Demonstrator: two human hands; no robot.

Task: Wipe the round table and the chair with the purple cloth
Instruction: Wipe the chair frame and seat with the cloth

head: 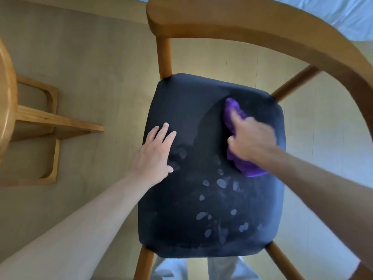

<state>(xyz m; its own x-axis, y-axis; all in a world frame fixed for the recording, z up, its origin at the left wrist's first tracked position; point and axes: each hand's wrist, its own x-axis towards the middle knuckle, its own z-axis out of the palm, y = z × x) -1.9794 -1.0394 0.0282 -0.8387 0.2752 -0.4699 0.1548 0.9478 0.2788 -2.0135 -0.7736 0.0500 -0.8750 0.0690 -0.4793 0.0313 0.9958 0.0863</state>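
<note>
Your left hand [155, 154] lies flat, fingers straight, on the chair [212, 168] seat at nine o'clock. Your right hand [252, 138] presses the bunched purple cloth [245, 165] at two o'clock, fingers curled over it.

— What's on the chair [262, 23]?
— A right hand [253, 138] presses a bunched purple cloth [235, 112] onto the far right of its dark seat cushion [201, 229], pale smudges across the near half.
— And the other hand?
— The left hand [154, 152] lies flat, fingers spread, at the cushion's left edge, the round table [6, 93] at far left
</note>
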